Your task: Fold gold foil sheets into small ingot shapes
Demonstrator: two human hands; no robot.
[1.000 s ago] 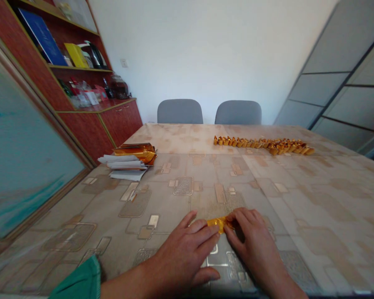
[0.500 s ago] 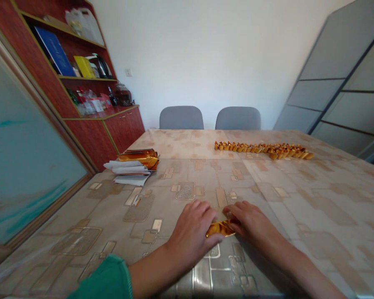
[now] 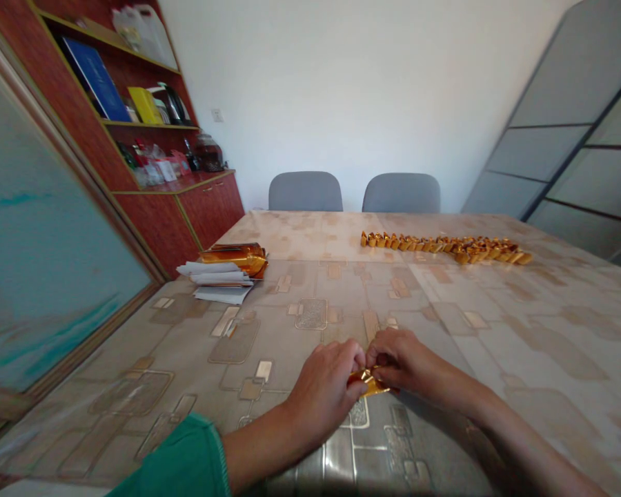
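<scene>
Close to the table's near side, a small piece of shiny gold foil paper [image 3: 373,386] lies between my two hands. My left hand [image 3: 327,383] is closed on its left end, with the thumb along the near edge. With fingers bent, my right hand [image 3: 406,362] pinches the foil's right part. The fingertips of both hands almost meet over it, so much of its shape is hidden. Farther back on the right, several folded gold foil pieces [image 3: 439,246] stand in a long row that thickens toward its right end.
A stack of gold foil sheets [image 3: 238,258] and white paper sheets [image 3: 220,279] lies at the left of the patterned table [image 3: 300,442]. Two grey chairs [image 3: 305,192] stand behind the far edge. A red shelf cabinet [image 3: 214,210] is at the left, a grey cabinet [image 3: 528,131] at the right.
My hands have come closer together, and the right fingers have moved left over the foil. Less of the foil shows between them. The view has shifted slightly.
</scene>
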